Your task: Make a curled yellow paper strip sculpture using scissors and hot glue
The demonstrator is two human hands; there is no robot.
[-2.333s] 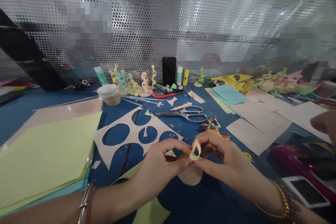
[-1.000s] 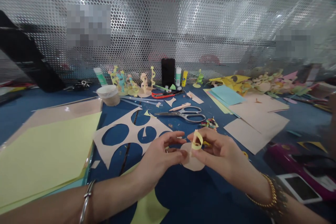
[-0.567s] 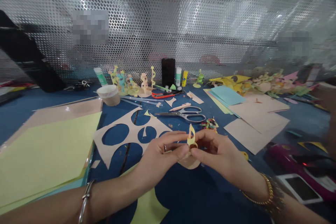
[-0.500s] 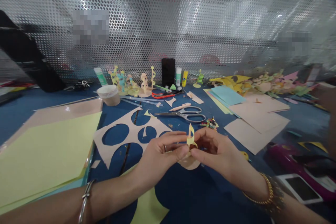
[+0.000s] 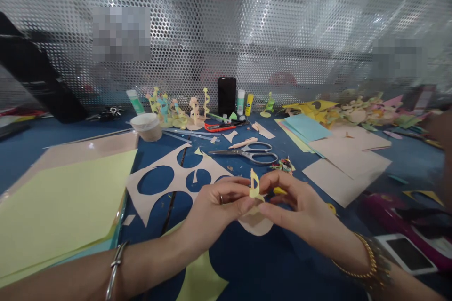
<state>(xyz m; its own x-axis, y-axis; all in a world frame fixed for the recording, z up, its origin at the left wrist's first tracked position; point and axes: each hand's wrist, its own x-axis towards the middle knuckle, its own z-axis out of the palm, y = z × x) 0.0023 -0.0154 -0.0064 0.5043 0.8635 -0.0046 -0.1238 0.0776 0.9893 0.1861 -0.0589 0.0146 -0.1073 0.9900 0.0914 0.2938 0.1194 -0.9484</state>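
Between my two hands stands a small yellow paper spiral (image 5: 254, 189) on a pale pink paper disc (image 5: 257, 226). My left hand (image 5: 221, 207) pinches the spiral from the left with thumb and fingers. From the right, my right hand (image 5: 294, 200) touches the piece with its thumb and forefinger; the exact contact is partly hidden by the fingers. Just beyond my hands lie grey-handled scissors (image 5: 259, 154) with a pale pink pen-like stick (image 5: 243, 143) beside them. A pale sheet with round cut-outs (image 5: 155, 207) lies left of my left hand.
At the back are a paper cup (image 5: 146, 129), finished paper spirals (image 5: 193, 112), a phone (image 5: 226, 96), glue sticks (image 5: 240, 102) and a red cutter (image 5: 219, 127). Paper sheets (image 5: 63, 197) lie left, more sheets (image 5: 348, 174) right. A purple tool (image 5: 391, 225) and a white device (image 5: 404, 251) sit right.
The paper spiral has turned slightly and tilted left, and more of the pink disc shows below my fingers. My right hand has opened a little from it.
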